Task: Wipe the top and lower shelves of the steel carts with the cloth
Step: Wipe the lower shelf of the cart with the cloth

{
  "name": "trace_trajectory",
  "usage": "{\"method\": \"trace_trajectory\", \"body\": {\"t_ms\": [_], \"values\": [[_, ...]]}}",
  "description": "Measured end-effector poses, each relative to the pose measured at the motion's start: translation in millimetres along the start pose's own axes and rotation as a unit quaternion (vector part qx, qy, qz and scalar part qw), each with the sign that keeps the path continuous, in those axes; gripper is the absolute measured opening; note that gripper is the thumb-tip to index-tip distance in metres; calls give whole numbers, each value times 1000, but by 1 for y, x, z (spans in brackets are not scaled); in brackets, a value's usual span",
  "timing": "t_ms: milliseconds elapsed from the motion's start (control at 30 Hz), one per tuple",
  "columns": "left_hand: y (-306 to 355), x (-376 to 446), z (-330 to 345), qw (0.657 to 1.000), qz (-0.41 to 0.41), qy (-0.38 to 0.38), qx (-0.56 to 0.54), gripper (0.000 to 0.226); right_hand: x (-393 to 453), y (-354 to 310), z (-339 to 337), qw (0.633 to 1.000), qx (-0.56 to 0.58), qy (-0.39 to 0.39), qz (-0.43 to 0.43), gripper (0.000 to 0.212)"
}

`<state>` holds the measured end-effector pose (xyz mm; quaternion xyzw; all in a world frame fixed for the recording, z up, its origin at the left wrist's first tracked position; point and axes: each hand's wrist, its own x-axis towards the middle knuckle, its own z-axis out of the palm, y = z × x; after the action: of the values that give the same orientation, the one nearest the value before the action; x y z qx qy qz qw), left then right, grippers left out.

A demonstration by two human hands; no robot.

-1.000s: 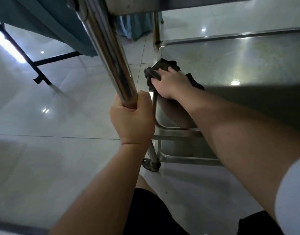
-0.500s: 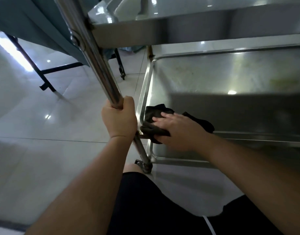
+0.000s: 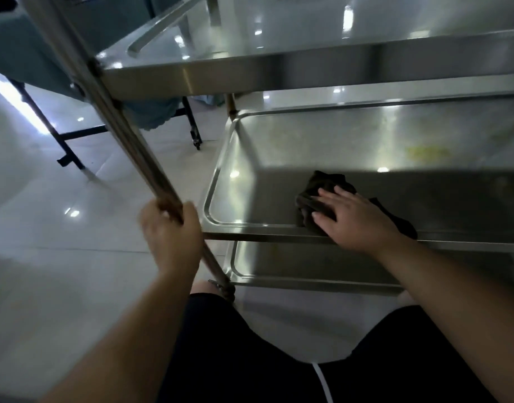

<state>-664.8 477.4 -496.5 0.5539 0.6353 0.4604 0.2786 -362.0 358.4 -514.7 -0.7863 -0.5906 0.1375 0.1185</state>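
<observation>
Dark crumpled cloth [image 3: 322,193] is seen on the middle steel shelf [image 3: 279,146] of the cart, near its front rim, pressed flat under the right hand [image 3: 351,219], whose fingers [image 3: 327,196] are laid straight and slightly spread. Being soft and light, it is judged best driven by palm pressure, since it could bunch or slide on slick metal. The slanted steel post [image 3: 128,135] is gripped by the left hand [image 3: 171,234], fingers curled round it. A yellowish smear [image 3: 427,152] is visible farther back.
</observation>
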Motion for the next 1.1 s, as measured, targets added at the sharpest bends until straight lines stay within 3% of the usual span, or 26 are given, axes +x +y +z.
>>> {"method": "trace_trajectory", "body": {"t_ms": [67,133,233,333,467,600,733,833,967,1100], "values": [[-17,-39,8,999,-17,34,14,33,-4,14,-4,1000,-2,0,19,68],[-19,-80,23,999,23,-35,34,29,-9,28,-9,999,-10,2,35,78],[0,-120,55,959,207,-180,70,37,-21,57,-21,998,-17,8,60,88],[40,-132,98,902,334,-248,114,24,-39,100,-37,994,-34,16,98,87],[83,-144,148,876,346,-295,159,33,-72,175,-66,986,-12,40,160,80],[100,-154,179,860,339,-320,208,40,-100,246,-96,955,17,77,287,78],[109,-163,202,849,327,-334,245,46,-103,255,-97,937,10,101,336,67],[111,-171,215,846,306,-353,259,46,-88,211,-82,945,6,110,307,65],[104,-177,218,844,296,-357,269,55,-73,133,-45,986,-28,83,144,70],[98,-177,222,844,299,-345,282,62,-74,128,-41,996,-6,52,71,69]]}}
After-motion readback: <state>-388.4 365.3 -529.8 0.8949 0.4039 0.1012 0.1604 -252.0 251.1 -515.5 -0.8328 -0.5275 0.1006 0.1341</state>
